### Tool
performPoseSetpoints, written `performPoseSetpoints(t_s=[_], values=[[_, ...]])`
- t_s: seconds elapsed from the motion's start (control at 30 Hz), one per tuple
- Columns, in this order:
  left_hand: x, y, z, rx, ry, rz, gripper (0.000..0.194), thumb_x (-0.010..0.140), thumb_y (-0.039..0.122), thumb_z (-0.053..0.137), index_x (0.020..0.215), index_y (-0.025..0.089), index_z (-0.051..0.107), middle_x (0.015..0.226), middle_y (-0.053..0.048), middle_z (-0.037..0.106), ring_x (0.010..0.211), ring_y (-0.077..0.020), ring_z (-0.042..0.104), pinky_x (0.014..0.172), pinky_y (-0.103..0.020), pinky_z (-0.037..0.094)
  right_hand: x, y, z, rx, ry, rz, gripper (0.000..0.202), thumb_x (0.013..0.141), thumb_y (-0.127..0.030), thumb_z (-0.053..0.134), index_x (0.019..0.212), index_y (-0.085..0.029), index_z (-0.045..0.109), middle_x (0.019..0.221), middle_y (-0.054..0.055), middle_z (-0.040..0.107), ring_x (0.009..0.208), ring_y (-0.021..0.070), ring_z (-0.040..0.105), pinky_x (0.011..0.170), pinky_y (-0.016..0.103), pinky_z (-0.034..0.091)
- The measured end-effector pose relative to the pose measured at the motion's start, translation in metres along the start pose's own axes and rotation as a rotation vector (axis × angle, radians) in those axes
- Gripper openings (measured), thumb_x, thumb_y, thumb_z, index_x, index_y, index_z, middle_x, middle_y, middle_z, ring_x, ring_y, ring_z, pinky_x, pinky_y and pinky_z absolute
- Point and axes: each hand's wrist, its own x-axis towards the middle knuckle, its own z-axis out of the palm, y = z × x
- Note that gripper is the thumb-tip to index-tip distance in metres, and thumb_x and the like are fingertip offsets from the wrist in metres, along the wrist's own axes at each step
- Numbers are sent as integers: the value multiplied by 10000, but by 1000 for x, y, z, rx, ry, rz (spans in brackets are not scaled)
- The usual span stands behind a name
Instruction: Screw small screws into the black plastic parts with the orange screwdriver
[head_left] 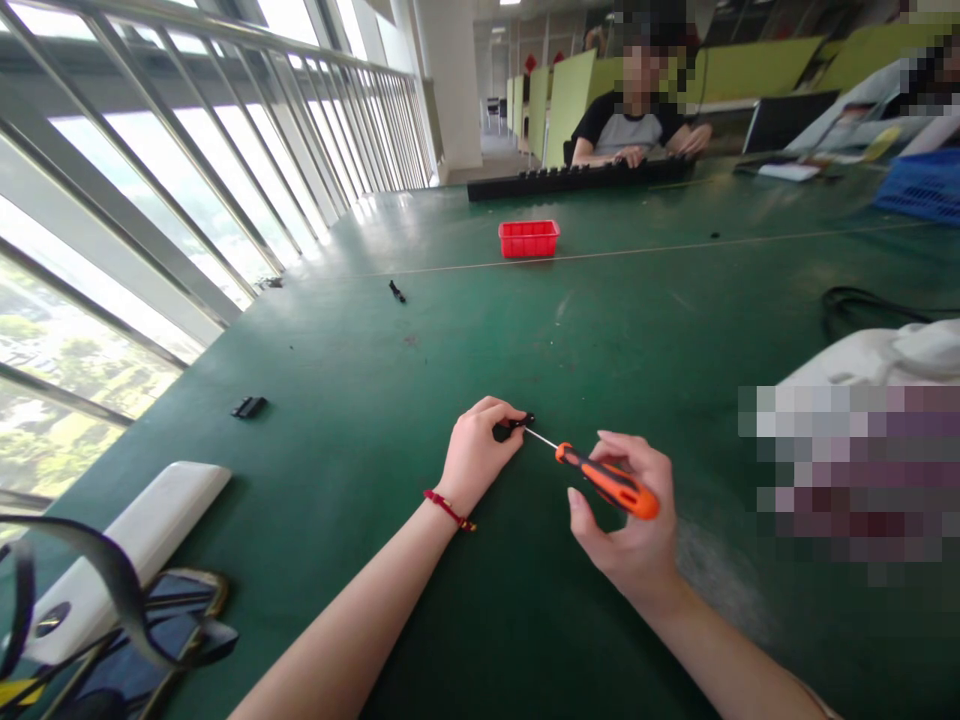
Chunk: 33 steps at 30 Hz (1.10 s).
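Note:
My left hand [484, 450], with a red bracelet [450, 510] at its wrist, pinches a small black part [508, 428] against the green table. What kind of part it is I cannot make out, as the fingers cover some of it. An orange and black screwdriver [609, 482] slants down to the left, its thin metal tip meeting the part beside my left fingertips. Around its handle my right hand [634, 520] curls loosely, the thumb standing off from the handle and the butt end near the palm.
Small black pieces [249, 407] lie leftward. A red bin [529, 240] stands farther back, before a long black bar [577, 178] where another person sits. A white case [127, 550], a phone [142, 640] and a strap occupy the lower left. White cloth [885, 360] lies right.

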Motion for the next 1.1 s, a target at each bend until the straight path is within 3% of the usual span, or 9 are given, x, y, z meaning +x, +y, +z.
performPoseSetpoints(t_s=[0.13, 0.3, 0.43, 0.57, 0.63, 0.77, 0.93, 1.0, 1.1], values=[[0, 0, 0, -4, 1, 2, 195, 728, 83, 586, 842, 186, 706, 857, -21, 674, 759, -136, 636, 732, -257, 528, -1, -1, 0, -28, -121, -13, 290, 783, -180, 582, 1061, -223, 509, 647, -60, 470, 494, 97, 477, 652, 341, 499], [0, 1, 0, 0, 1, -6, 196, 724, 79, 591, 841, 185, 706, 861, -19, 675, 764, -135, 635, 738, -256, 528, -2, 0, 1, -27, -33, -4, 432, 750, -192, 608, 1159, -199, 470, 828, 28, 550, 738, 176, 574, 701, 375, 508], [-1, 1, 0, -2, -3, -8, 201, 730, 78, 586, 852, 183, 707, 870, -20, 674, 764, -133, 633, 738, -256, 525, -2, 0, 0, -43, -126, -12, 276, 778, -195, 593, 1045, -220, 524, 628, -49, 488, 554, 123, 515, 633, 327, 493], [-1, 1, -1, -7, -4, -3, 199, 732, 83, 585, 852, 184, 706, 864, -22, 671, 762, -134, 630, 734, -255, 524, -2, -1, 1, -36, -26, -2, 361, 764, -176, 598, 1108, -211, 496, 812, 20, 553, 697, 158, 571, 664, 345, 514], [0, 1, 0, -7, -5, 0, 196, 732, 85, 585, 851, 183, 705, 863, -24, 669, 761, -135, 630, 731, -254, 522, -2, -1, 1, -28, -31, 11, 414, 755, -198, 607, 1147, -199, 473, 796, 20, 541, 720, 173, 575, 665, 356, 518], [0, 1, 0, 6, -8, 2, 193, 731, 86, 584, 848, 180, 705, 862, -23, 668, 763, -135, 626, 736, -255, 517, -3, 0, 1, -30, -138, 16, 210, 796, -186, 587, 996, -223, 534, 619, -58, 494, 499, 96, 505, 601, 298, 492], [0, 2, 0, 30, -12, 7, 173, 731, 94, 586, 835, 177, 697, 855, -18, 667, 766, -139, 624, 747, -263, 513, -5, 5, 3, 30, 20, 57, 416, 741, -177, 626, 1131, -207, 485, 843, 19, 541, 709, 146, 572, 662, 313, 519], [0, 2, 1, 35, -11, 14, 164, 731, 93, 586, 821, 178, 693, 855, -16, 667, 771, -139, 625, 754, -262, 511, -6, 6, 4, 26, -7, 66, 420, 734, -202, 635, 1129, -204, 492, 765, -3, 518, 685, 149, 551, 661, 318, 512], [0, 3, 1, 37, -6, 9, 175, 728, 87, 582, 826, 180, 693, 854, -13, 667, 764, -136, 626, 741, -256, 509, -8, 5, 4, -9, -74, 84, 247, 762, -203, 623, 999, -217, 557, 589, -44, 465, 628, 146, 533, 604, 281, 485]])
